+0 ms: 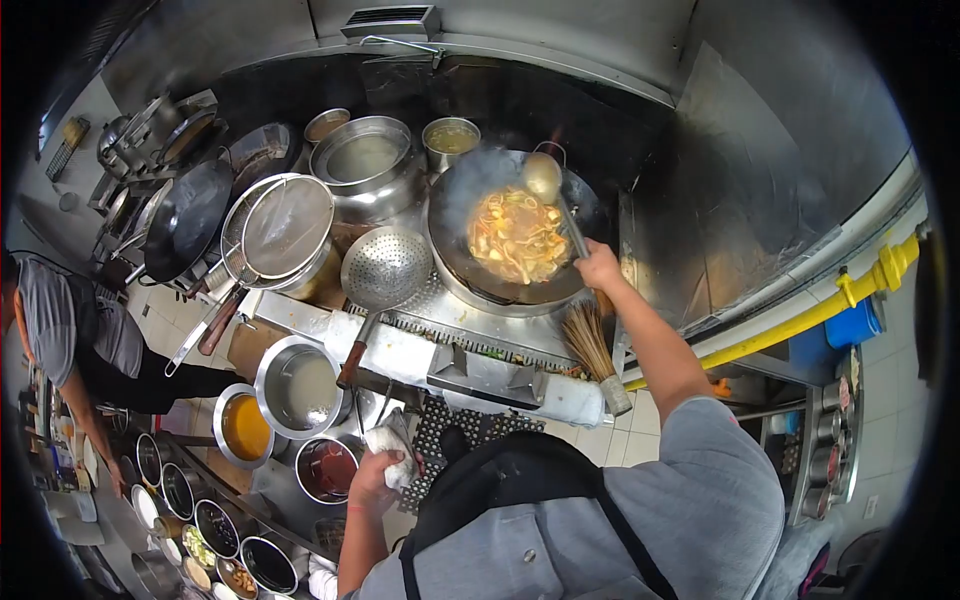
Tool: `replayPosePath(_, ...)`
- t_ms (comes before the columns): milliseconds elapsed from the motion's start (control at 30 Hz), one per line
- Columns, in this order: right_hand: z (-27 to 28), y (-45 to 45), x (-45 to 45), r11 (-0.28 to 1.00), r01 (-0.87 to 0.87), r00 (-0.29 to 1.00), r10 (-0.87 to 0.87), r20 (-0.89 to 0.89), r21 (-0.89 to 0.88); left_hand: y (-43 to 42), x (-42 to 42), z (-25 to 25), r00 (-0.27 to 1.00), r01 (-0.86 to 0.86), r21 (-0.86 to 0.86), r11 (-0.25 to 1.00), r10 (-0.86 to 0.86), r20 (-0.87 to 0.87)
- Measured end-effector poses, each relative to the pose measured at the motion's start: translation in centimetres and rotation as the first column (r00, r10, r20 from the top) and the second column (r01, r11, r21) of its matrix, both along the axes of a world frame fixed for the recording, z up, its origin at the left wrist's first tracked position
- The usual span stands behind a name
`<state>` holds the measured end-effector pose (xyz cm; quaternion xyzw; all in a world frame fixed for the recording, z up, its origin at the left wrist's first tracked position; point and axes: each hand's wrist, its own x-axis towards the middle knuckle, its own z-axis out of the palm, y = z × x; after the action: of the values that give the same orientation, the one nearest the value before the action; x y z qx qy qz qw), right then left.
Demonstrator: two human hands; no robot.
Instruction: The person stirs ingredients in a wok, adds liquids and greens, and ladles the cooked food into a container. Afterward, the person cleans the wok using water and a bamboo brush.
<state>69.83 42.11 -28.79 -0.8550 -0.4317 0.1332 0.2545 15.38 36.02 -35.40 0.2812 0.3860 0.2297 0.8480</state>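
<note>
My right hand (600, 265) is closed round the handle of a ladle (543, 180). The ladle's bowl is over the back part of a large black wok (450, 235). Inside the wok, steaming sliced food in an orange-red sauce (518, 238) lies in the middle. Low on the left, away from the stove, my left hand (372, 478) grips a folded white cloth (390, 447). Some of its fingers are hidden. Close in front of that hand are a pot of dark red liquid (328, 469) and the wooden handle of a perforated strainer (387, 268).
A bamboo wok brush (587, 340) lies at the stove's front right. Left of the wok stand a steel pot (365, 160) and a mesh strainer (288, 227). A yellow pipe (780, 325) runs along the right. Another person (75, 330) stands at far left, beside several ingredient containers.
</note>
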Motion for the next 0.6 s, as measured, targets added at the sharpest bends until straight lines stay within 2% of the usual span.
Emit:
replayPosePath(33, -1.0, 0.4, 0.0, 0.999, -0.026, 1.000, 0.026, 0.017, -0.031, 0.8, -0.5, -1.7, 0.999, 0.048, 0.016, 0.999, -0.048, 0.009)
replayPosePath(100, -0.4, -0.9, -0.7, 0.994, -0.086, 0.991, 0.092, 0.100, -0.067, 1.3, 0.1, 0.0, 0.998, 0.062, 0.028, 0.998, -0.061, -0.033)
replayPosePath(133, 1.5, -2.7, -1.1, 0.995, -0.078, 0.992, 0.084, 0.098, -0.065, 1.8, 0.2, 0.7, 0.995, 0.068, 0.050, 0.996, -0.064, -0.078)
replayPosePath(200, 7.6, -6.6, -2.9, 0.946, -0.229, 0.965, 0.251, 0.072, -0.231, 2.2, -1.4, -0.1, 0.995, 0.082, 0.058, 0.995, -0.079, -0.059)
replayPosePath(233, 7.3, -7.9, -2.2, 0.945, -0.232, 0.964, 0.254, 0.073, -0.231, 2.0, -2.2, 0.0, 0.997, 0.052, 0.082, 0.995, -0.047, -0.058)
replayPosePath(300, 6.8, -9.9, -0.3, 0.967, -0.219, 0.950, 0.241, 0.199, -0.127, 1.7, -2.7, 0.3, 1.000, -0.005, 0.084, 0.996, 0.006, -0.006)
replayPosePath(333, 6.3, -9.7, 0.0, 0.967, -0.220, 0.951, 0.242, 0.192, -0.131, 1.5, -2.6, 0.7, 0.996, -0.048, 0.128, 0.991, 0.058, -0.073)
replayPosePath(400, 5.9, -7.5, 1.2, 0.985, 0.010, 0.990, 0.015, 0.143, -0.174, 1.4, -1.3, 2.6, 0.998, -0.018, 0.160, 0.987, 0.027, -0.054)
replayPosePath(433, 5.2, -6.4, 1.5, 0.979, 0.048, 0.995, -0.030, 0.092, -0.199, 1.2, -0.7, 3.3, 0.997, -0.016, 0.177, 0.984, 0.028, -0.066)
replayPosePath(467, 3.8, -5.8, 1.7, 0.982, 0.038, 0.996, -0.022, 0.086, -0.187, 0.9, 0.1, 4.4, 0.997, -0.006, 0.180, 0.984, 0.018, -0.068)
replayPosePath(533, 0.4, -3.9, 2.3, 0.998, -0.043, 0.992, 0.047, 0.118, -0.037, 0.7, 1.2, 4.6, 0.996, 0.063, 0.146, 0.987, -0.070, 0.046)
replayPosePath(600, -2.1, -2.6, 1.9, 0.995, -0.096, 0.991, 0.098, 0.089, -0.025, -0.1, 2.8, 5.6, 0.993, 0.107, 0.148, 0.983, -0.113, 0.034)
